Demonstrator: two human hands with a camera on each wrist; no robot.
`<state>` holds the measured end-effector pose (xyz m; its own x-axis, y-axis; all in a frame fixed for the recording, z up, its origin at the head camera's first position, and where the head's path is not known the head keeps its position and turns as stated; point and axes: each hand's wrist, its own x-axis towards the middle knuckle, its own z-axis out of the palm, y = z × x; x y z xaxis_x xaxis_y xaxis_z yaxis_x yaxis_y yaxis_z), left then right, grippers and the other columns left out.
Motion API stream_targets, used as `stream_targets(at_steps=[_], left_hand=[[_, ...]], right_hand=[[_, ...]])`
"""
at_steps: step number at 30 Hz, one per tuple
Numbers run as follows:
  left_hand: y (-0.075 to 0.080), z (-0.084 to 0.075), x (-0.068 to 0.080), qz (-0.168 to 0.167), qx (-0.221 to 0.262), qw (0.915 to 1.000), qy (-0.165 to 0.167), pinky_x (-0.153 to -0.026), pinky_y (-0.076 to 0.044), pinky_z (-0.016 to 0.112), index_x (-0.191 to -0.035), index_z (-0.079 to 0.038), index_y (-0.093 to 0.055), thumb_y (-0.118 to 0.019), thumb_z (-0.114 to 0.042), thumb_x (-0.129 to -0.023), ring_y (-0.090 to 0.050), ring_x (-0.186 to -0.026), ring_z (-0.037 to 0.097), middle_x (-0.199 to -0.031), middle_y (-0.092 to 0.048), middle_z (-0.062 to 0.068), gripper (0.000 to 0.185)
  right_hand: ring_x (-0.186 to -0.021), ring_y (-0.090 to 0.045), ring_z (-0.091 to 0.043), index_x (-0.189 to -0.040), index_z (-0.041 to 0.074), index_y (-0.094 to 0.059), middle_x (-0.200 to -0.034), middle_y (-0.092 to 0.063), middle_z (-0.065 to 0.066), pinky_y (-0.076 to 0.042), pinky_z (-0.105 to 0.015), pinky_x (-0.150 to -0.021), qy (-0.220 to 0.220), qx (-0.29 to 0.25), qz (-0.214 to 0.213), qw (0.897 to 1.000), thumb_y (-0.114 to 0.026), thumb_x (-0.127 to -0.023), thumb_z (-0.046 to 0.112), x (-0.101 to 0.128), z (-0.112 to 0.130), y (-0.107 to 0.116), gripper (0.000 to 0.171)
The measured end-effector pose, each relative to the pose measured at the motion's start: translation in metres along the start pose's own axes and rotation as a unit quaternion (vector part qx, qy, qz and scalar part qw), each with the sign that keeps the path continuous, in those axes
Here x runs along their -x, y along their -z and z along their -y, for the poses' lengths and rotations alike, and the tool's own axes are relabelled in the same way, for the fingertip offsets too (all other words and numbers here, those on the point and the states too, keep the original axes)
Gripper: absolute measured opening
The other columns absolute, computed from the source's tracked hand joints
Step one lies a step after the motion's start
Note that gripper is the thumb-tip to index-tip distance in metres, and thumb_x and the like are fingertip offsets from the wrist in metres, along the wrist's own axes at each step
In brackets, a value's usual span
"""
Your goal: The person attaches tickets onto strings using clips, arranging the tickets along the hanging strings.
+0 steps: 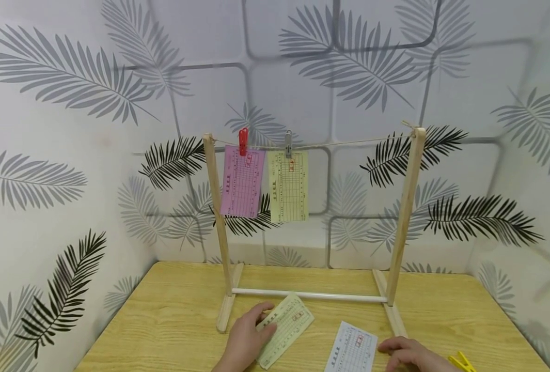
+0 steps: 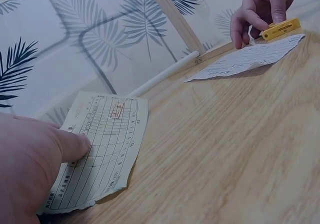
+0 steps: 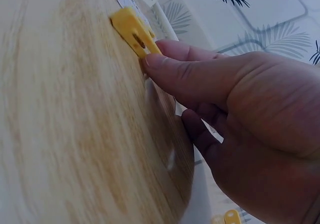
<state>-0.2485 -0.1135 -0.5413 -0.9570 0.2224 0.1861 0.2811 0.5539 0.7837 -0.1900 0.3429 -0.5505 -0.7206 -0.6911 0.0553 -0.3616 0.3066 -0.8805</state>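
Two hands low: left hand [image 1: 244, 338] fingers flat pressing yellow slip [image 1: 285, 328]; right hand [image 3: 240, 119] pinching yellow peg [image 3: 134, 30].

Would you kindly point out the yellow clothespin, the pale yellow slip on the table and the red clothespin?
yellow clothespin [image 3: 134, 32], right wrist view, its flat side.
pale yellow slip [image 1: 287, 325], head view, its middle.
red clothespin [image 1: 243, 141], head view, its body.

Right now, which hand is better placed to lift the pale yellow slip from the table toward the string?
Left, most likely. The left hand already rests its fingers on the pale yellow slip, just in front of the wooden rack. The right hand is farther off and pinches a yellow clothespin.
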Motion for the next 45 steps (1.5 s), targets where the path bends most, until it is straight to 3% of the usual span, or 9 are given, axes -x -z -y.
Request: stream_targets(at_steps=[10,13,20,23,27,30,32,39,45], left_hand=[[0.0,-0.001,0.002,-0.022,0.031,0.9993,0.0,-0.089,-0.055,0.037,-0.117,-0.018,-0.078,-0.082,-0.02,-0.102,-0.068,-0.094,0.008,-0.101,-0.075,-0.013,0.016],[0.0,-0.001,0.001,-0.026,0.065,0.9975,0.005,-0.088,-0.056,0.035,-0.116,-0.015,-0.078,-0.08,-0.019,-0.104,-0.069,-0.093,0.01,-0.099,-0.075,-0.01,0.014],[0.001,0.0,-0.002,-0.04,0.152,0.9864,0.049,-0.074,-0.054,0.026,-0.115,-0.01,-0.078,-0.079,-0.017,-0.104,-0.07,-0.086,0.017,-0.094,-0.078,-0.002,0.013],[0.0,0.0,-0.004,-0.049,0.162,0.9841,0.054,-0.072,-0.054,0.025,-0.114,-0.008,-0.077,-0.08,-0.017,-0.104,-0.07,-0.084,0.018,-0.092,-0.078,-0.001,0.014],[0.0,-0.001,-0.006,-0.057,0.176,0.9811,0.058,-0.071,-0.053,0.025,-0.113,-0.007,-0.077,-0.08,-0.016,-0.103,-0.068,-0.083,0.018,-0.091,-0.078,0.0,0.013],[0.0,0.0,-0.007,-0.059,0.197,0.977,0.056,-0.07,-0.053,0.024,-0.114,-0.005,-0.076,-0.08,-0.015,-0.103,-0.067,-0.081,0.017,-0.092,-0.078,0.003,0.015],[0.0,0.0,-0.007,-0.057,0.21,0.9745,0.055,-0.069,-0.053,0.024,-0.115,-0.004,-0.076,-0.08,-0.014,-0.103,-0.068,-0.081,0.017,-0.093,-0.079,0.004,0.016],[0.001,0.0,-0.006,-0.058,0.228,0.9704,0.054,-0.069,-0.053,0.024,-0.115,-0.002,-0.075,-0.08,-0.014,-0.103,-0.068,-0.08,0.017,-0.094,-0.079,0.006,0.018],[0.001,-0.001,-0.006,-0.057,0.233,0.9693,0.055,-0.068,-0.053,0.024,-0.115,-0.002,-0.075,-0.08,-0.014,-0.103,-0.067,-0.079,0.016,-0.093,-0.078,0.007,0.018]], right_hand=[[-0.133,-0.046,0.004,-0.107,0.013,-0.072,-0.152,-0.056,-0.009,-0.041,-0.018,-0.103,0.001,-0.001,0.002,1.0,-0.065,-0.109,0.006,-0.001,0.001,-0.001,0.011],[-0.13,-0.048,0.004,-0.111,0.015,-0.071,-0.15,-0.058,-0.006,-0.041,-0.016,-0.102,-0.006,0.009,-0.004,1.0,-0.068,-0.109,0.009,-0.001,0.006,-0.002,0.007],[-0.131,-0.051,0.002,-0.13,0.018,-0.07,-0.149,-0.061,-0.006,-0.043,-0.016,-0.105,0.001,0.039,-0.013,0.999,-0.073,-0.108,0.014,0.0,0.0,-0.001,0.022],[-0.13,-0.054,-0.001,-0.133,0.022,-0.068,-0.148,-0.063,-0.003,-0.043,-0.015,-0.105,0.018,0.058,-0.031,0.998,-0.077,-0.105,0.016,0.002,-0.008,-0.002,0.029],[-0.134,-0.056,-0.004,-0.141,0.016,-0.067,-0.146,-0.065,-0.003,-0.045,-0.018,-0.105,0.102,0.112,-0.047,0.987,-0.08,-0.101,0.007,0.003,-0.011,-0.003,0.043],[-0.136,-0.052,-0.002,-0.139,0.01,-0.071,-0.149,-0.062,-0.001,-0.046,-0.019,-0.105,0.114,0.082,-0.023,0.99,-0.074,-0.103,0.0,0.002,-0.004,-0.001,0.038],[-0.136,-0.05,0.001,-0.137,0.01,-0.073,-0.152,-0.058,0.001,-0.045,-0.018,-0.105,0.09,0.04,-0.007,0.995,-0.07,-0.105,-0.002,0.003,0.001,0.0,0.033],[-0.138,-0.048,-0.001,-0.146,0.015,-0.07,-0.153,-0.059,-0.003,-0.046,-0.022,-0.105,0.093,0.084,-0.007,0.992,-0.073,-0.103,-0.001,0.0,0.004,-0.001,0.045],[-0.142,-0.042,0.002,-0.139,0.014,-0.074,-0.159,-0.053,0.001,-0.044,-0.022,-0.106,0.092,0.038,-0.001,0.995,-0.07,-0.104,-0.006,0.003,0.006,-0.004,0.04]])
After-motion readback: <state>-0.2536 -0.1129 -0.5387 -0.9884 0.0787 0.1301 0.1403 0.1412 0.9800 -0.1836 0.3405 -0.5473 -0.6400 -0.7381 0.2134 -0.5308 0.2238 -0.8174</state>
